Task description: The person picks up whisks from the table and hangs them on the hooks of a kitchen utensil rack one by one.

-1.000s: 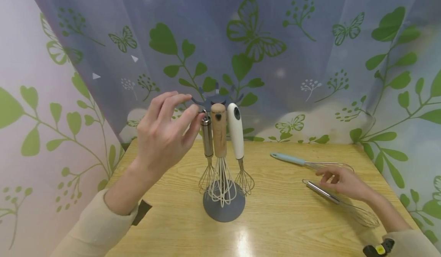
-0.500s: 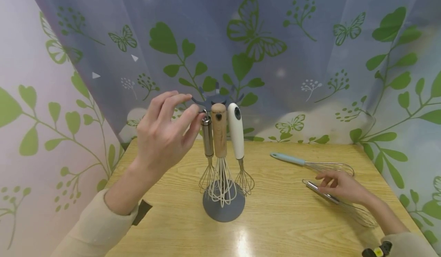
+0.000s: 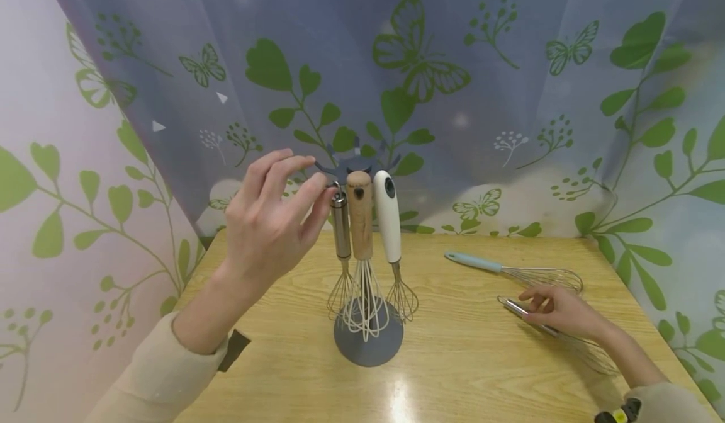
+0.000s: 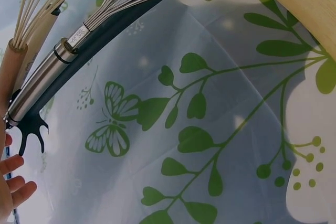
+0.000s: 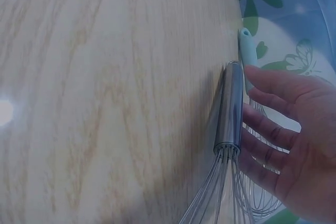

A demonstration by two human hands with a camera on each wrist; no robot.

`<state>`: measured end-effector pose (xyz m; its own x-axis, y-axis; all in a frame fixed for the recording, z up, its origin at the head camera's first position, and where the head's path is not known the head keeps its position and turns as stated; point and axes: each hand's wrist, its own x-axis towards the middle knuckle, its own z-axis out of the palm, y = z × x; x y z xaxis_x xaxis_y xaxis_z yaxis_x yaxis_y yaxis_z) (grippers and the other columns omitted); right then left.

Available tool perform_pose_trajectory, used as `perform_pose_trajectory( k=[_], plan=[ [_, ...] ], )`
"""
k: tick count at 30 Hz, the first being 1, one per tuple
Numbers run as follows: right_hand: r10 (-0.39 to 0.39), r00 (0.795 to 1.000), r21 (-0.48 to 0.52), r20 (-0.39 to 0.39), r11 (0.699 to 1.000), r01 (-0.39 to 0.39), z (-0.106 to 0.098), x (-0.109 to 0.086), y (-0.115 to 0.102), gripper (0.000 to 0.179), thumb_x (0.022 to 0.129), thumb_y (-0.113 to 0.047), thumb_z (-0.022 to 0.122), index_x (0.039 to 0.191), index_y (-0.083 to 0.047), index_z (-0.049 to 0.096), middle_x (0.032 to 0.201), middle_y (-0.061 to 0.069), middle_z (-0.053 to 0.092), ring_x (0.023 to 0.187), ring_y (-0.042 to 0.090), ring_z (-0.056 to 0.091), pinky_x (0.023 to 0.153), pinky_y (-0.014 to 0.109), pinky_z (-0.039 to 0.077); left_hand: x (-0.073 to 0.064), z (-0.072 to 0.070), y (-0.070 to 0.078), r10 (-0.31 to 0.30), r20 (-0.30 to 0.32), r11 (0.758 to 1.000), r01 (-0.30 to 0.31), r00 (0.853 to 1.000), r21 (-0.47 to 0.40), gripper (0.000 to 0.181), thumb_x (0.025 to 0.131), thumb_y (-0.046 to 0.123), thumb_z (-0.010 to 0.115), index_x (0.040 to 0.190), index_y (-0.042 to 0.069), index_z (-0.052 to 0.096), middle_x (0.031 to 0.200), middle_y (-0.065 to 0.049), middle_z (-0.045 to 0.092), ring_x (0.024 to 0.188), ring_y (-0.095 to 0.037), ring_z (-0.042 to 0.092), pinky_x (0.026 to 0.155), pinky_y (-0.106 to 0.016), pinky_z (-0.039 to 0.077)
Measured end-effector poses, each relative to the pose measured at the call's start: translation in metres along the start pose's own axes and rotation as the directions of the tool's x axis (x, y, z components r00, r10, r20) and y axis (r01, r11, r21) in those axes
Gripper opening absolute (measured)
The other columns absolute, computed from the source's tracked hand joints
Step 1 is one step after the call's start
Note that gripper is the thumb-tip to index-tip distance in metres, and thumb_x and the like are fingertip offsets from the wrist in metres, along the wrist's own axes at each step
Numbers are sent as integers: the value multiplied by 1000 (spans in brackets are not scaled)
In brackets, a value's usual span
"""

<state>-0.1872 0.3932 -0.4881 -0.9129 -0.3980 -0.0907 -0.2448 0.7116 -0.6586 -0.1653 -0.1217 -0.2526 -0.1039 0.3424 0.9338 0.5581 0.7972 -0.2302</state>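
Observation:
A dark grey whisk stand (image 3: 368, 341) holds three hanging whisks: a steel-handled whisk (image 3: 341, 228), a wooden-handled whisk (image 3: 360, 215) and a white-handled whisk (image 3: 388, 218). My left hand (image 3: 272, 212) is at the top left of the stand, thumb and index fingertip pinching at the hanging steel whisk's loop, by a hook. In the right wrist view, another steel whisk (image 5: 230, 111) lies on the table. My right hand (image 5: 294, 129) is beside its handle, fingertips right at the handle's side and fingers not curled round it. The head view has the thumb overlapping that handle.
A whisk with a light blue handle (image 3: 472, 260) lies on the table behind the right hand. Its wires point right. The wooden table (image 3: 453, 354) ends at a leaf-and-butterfly patterned curtain (image 3: 481, 127). A small dark object (image 3: 233, 350) shows by the left sleeve.
My right hand has moved slightly down and toward the lying steel whisk, its thumb now overlapping the handle. The left hand and the hanging whisks have stayed in place.

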Motion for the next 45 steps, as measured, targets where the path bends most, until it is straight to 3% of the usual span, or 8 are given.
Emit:
perform_pose_trajectory(
  k=[18, 25, 45],
  plan=[
    [-14, 1000, -35, -23, 999, 13, 5, 5, 9, 44, 90, -22, 83, 125, 2, 70, 97, 6, 72, 74, -1, 66, 60, 22, 55, -1, 1, 1, -5, -14, 1000, 5, 1000, -5, 14, 100, 18, 67, 92, 8, 71, 109, -16, 74, 108, -38, 68, 83, -45, 64],
    [19, 999, -53, -31, 998, -21, 9, 7, 10, 46, 88, -26, 85, 124, -2, 72, 93, 3, 70, 73, -1, 65, 60, 22, 51, -1, 1, 1, -7, -8, 1000, 7, 1000, -1, 15, 100, 19, 67, 92, 8, 72, 109, -15, 74, 108, -37, 68, 82, -45, 64],
    [9, 1000, -73, -5, 997, -9, 10, 9, 6, 44, 90, -22, 83, 127, -2, 71, 94, 2, 69, 71, -1, 59, 60, 22, 47, -1, 1, 1, -11, -9, 1000, 11, 1000, -4, 12, 98, 18, 69, 92, 7, 72, 109, -16, 74, 107, -37, 68, 79, -45, 64]
  ],
)
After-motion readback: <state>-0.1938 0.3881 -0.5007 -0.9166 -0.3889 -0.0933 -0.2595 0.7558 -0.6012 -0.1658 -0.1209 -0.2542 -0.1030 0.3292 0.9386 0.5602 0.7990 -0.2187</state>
